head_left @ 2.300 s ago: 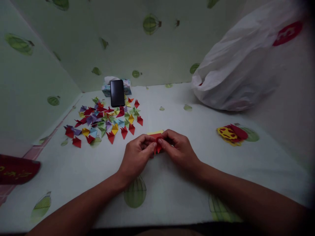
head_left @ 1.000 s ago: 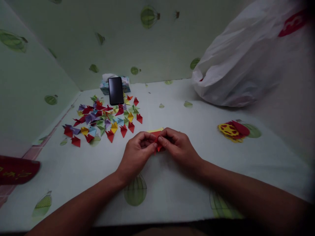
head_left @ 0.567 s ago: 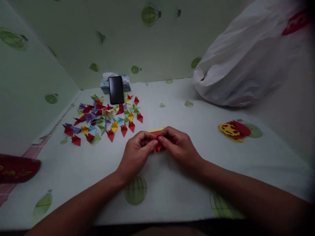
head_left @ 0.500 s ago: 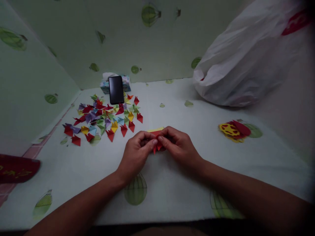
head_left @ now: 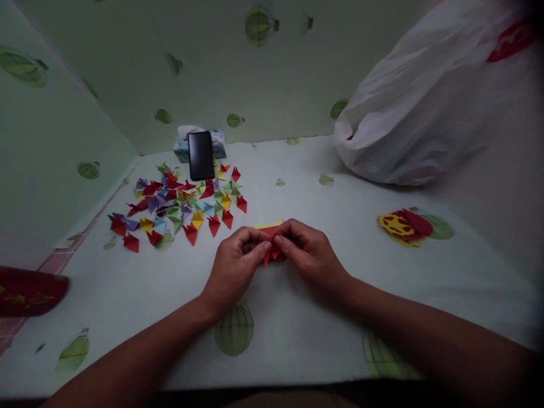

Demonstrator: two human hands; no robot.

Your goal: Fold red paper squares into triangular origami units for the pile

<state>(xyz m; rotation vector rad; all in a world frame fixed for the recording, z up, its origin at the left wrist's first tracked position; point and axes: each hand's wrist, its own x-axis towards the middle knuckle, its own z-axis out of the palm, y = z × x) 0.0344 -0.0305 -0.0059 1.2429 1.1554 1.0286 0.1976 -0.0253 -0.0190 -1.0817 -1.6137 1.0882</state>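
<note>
Between my two hands is a small piece of folded red paper (head_left: 271,230), with narrow points sticking out toward me. My left hand (head_left: 240,255) pinches its left side between thumb and fingers. On the other side, my right hand (head_left: 308,249) grips it the same way, thumb close to the left thumb. The fingers cover much of the folds. A yellow paper edge (head_left: 272,224) shows just behind the red one. To the left lies a spread of folded paper pieces (head_left: 190,232) in red, yellow, green, blue and purple.
A black phone (head_left: 201,156) leans on a tissue box (head_left: 182,152) behind the folded pieces. Yellow and red paper cut-outs (head_left: 397,225) lie at right. A large white plastic bag (head_left: 408,124) fills the back right. A dark red object (head_left: 32,292) sits at the left edge.
The hands stay almost in place. My right thumb has shifted slightly to the right, a little farther from the left thumb. The folded pieces and other objects have not moved.
</note>
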